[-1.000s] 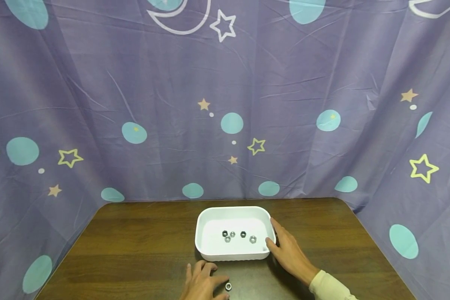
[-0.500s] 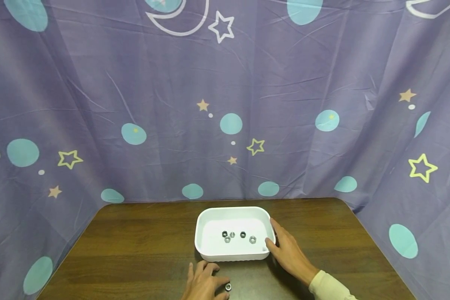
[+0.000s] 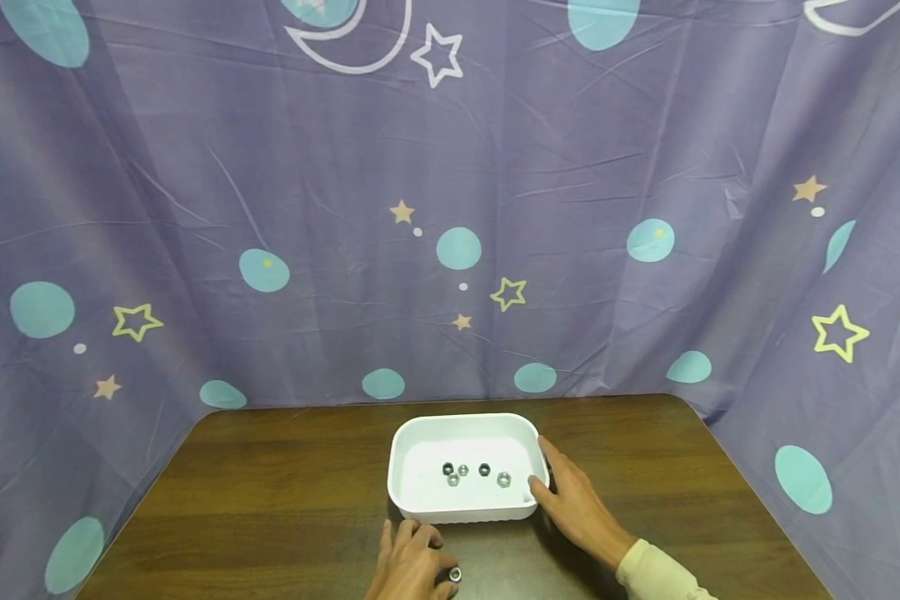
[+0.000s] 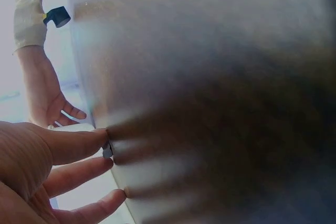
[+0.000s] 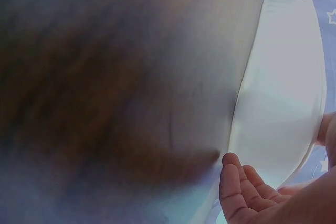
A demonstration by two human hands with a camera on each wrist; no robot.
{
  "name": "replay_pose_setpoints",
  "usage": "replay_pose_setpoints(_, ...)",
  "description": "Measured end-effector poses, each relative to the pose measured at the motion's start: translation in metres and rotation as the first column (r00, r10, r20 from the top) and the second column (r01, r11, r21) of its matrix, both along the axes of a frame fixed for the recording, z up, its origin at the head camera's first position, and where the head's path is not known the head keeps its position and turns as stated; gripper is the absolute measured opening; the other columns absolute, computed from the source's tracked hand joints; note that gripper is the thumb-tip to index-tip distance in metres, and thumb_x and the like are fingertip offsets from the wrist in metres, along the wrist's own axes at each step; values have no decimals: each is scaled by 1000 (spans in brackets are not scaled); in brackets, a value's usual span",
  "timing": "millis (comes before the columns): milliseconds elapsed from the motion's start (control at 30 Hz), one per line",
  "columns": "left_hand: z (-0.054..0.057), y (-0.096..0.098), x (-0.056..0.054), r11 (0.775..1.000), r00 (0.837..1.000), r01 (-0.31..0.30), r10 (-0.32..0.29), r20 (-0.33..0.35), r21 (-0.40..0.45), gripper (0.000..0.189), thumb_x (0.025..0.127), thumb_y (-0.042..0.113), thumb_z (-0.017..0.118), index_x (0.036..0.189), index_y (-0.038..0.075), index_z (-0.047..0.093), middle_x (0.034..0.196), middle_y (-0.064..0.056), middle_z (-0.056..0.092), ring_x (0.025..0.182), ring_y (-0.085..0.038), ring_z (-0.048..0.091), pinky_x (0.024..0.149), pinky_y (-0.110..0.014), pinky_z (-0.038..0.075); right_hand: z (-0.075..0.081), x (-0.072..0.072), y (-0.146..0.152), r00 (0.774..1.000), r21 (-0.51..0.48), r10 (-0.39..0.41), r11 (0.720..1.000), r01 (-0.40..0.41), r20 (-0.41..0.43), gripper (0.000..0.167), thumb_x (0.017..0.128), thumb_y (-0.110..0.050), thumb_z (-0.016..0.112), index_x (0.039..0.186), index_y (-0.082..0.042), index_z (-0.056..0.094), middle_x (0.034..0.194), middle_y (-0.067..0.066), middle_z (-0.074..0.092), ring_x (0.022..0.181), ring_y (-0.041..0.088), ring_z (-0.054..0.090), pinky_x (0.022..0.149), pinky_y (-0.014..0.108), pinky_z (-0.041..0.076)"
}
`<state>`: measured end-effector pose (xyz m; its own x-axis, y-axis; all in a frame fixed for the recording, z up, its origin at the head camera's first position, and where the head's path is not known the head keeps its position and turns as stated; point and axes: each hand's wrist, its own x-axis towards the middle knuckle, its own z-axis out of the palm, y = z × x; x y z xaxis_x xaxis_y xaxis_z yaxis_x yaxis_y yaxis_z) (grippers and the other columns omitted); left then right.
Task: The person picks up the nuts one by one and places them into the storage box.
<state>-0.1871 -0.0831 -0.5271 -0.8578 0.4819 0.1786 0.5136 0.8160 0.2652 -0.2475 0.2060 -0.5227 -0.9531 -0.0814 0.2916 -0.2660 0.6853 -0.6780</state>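
Near the front of the table, my left hand (image 3: pixel 411 568) is lowered to the wood with thumb and index fingertips on either side of a small metal nut (image 3: pixel 455 574). The left wrist view shows that nut (image 4: pixel 107 150) pinched between the thumb tip and a finger, close to the tabletop. My right hand (image 3: pixel 579 502) holds the right end of a white tray (image 3: pixel 468 515), thumb over the rim and fingers along the outer side. Inside the tray lie several hex nuts, among them a black nut (image 3: pixel 484 470) and a silver nut (image 3: pixel 504 479).
The brown wooden table (image 3: pixel 270 483) reaches back to a purple curtain (image 3: pixel 345 250) printed with stars and dots, which also hangs at both sides. The tray stands just beyond the left hand.
My left thumb and index finger have drawn slightly closer around the nut on the table. The right hand and the tray have stayed put; the head view has shifted a little.
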Motion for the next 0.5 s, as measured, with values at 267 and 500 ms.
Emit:
replay_pose_setpoints(267, -3, 1, -1, 1000, 999, -6, 6, -42, 18, 15, 79, 33, 94, 90, 26, 87, 103, 6, 64, 107, -25, 55, 101, -87, 43, 0, -1, -1, 1000, -7, -1, 1000, 1, 9, 69, 102, -13, 72, 162, 5, 45, 152, 29, 61, 142, 45, 59, 120, 60, 45)
replay_pose_setpoints(500, -5, 3, 1, 999, 998, -6, 9, -69, 38, 12, 78, 29, 92, 86, 26, 84, 105, 5, 65, 107, -26, 57, 100, -86, 44, -2, -1, 0, 1000, 5, -2, 1000, 2, 18, 69, 102, -13, 72, 162, 6, 45, 153, 29, 61, 142, 45, 59, 120, 60, 45)
